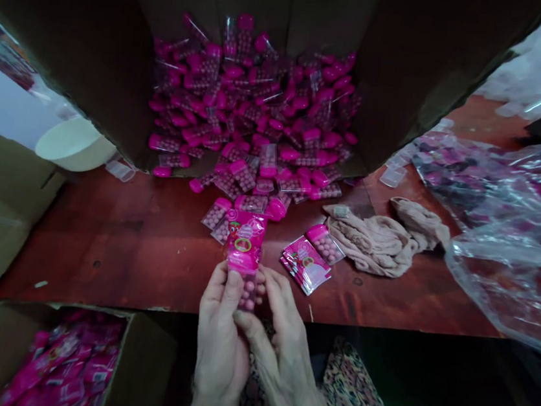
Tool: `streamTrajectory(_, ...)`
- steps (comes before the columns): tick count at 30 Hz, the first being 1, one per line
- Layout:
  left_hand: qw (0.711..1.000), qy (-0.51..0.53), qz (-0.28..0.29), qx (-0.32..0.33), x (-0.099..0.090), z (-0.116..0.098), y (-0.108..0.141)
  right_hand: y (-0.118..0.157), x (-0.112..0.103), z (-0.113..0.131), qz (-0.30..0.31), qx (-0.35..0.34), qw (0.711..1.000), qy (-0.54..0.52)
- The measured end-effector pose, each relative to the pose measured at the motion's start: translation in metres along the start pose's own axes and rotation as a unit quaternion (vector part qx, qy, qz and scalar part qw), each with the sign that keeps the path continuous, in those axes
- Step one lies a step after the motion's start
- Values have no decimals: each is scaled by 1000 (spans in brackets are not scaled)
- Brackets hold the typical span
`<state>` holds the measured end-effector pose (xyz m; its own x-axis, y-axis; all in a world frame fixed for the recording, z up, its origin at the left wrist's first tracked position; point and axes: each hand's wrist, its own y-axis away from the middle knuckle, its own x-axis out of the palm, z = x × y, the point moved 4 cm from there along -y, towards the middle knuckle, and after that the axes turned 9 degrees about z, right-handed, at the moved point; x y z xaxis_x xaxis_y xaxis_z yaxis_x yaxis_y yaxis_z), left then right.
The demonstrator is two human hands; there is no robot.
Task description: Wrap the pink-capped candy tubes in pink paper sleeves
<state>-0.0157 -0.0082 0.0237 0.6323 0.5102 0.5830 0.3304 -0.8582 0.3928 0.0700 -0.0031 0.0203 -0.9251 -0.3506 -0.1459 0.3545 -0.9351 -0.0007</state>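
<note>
In front of me, at the table's near edge, both hands hold a small clear candy box (247, 291) filled with round pink candies. A pink printed wrapper (245, 239) with a strawberry figure covers its upper part. My left hand (220, 337) grips it from the left, thumb lying on the front. From the right, my right hand (278, 344) closes round the lower end, its thumb near the bottom. A stack of flat pink wrappers (304, 269) lies to the right, beside a pink-capped candy box (327, 245). More candy boxes (241, 177) lie loose just beyond the hands.
A large cardboard box (403, 68) lies open towards me, spilling candy boxes onto the red table (140, 234). A crumpled cloth (383, 242) and clear plastic bags (513, 257) are on the right. Lower left, a carton (143, 351) holds wrapped packs; a white bowl (74, 145) stands behind.
</note>
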Motion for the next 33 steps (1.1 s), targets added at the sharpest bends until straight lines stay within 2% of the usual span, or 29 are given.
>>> streamTrajectory(3, 996, 81, -29, -37, 1, 5, 2, 1, 3, 5, -57, -79, 986, 135)
streamTrajectory(7, 991, 99, -49, -73, 0, 9, 5, 1, 4, 16, -88, -152, 963, 205)
streamTrajectory(10, 999, 26, -26, 0, -1, 2, 6, 4, 3, 21, -109, -196, 943, 246)
streamTrajectory(13, 995, -50, -4, 87, -1, -7, 8, 8, 4, 23, -120, -250, 904, 325)
streamTrajectory(15, 991, -77, -8, 109, -2, -10, 8, 9, 4, 22, -112, -262, 888, 360)
streamTrajectory(16, 990, -83, -11, 111, -2, -11, 7, 9, 3, 22, -103, -257, 891, 359)
streamTrajectory(18, 992, -81, -5, 99, -3, -13, 5, 6, -1, 21, -86, -217, 923, 306)
streamTrajectory(20, 994, -73, 14, 76, -2, -13, 3, 1, -6, 17, -64, -135, 969, 197)
streamTrajectory(22, 996, -68, 29, 57, -1, -14, 2, -3, -7, 11, -13, -37, 997, 66)
streamTrajectory(24, 996, -67, 40, 52, -1, -15, 2, -3, -5, 7, 47, 36, 998, -21)
streamTrajectory(27, 996, -70, 45, 43, 0, -15, 1, 1, 0, 6, 93, 73, 993, -17)
streamTrajectory(33, 995, -92, 43, -6, 6, -9, 8, 12, 4, 13, 63, 45, 995, 69)
